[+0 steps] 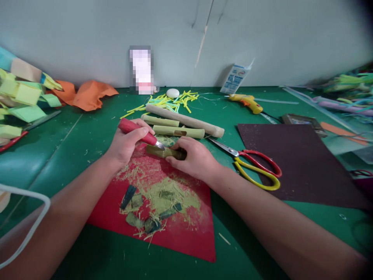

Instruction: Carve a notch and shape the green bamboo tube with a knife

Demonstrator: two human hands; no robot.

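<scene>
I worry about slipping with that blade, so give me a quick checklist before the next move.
1. Left hand gripping the red-handled carving tool: ok.
2. Right hand holding the bamboo piece: ok, at its right end.
3. Right hand's fingers well clear of the blade: not ok, they are close by.
4. Scissors out of both hands: ok, lying to the right.
5. Red sheet free of shavings: not ok.
6. Blade sharp: cannot tell.

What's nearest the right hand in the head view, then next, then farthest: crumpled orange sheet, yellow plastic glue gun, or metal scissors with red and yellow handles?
1. Metal scissors: just right of the right hand.
2. Yellow glue gun: farther back, on the right.
3. Orange sheet: back left.
</scene>
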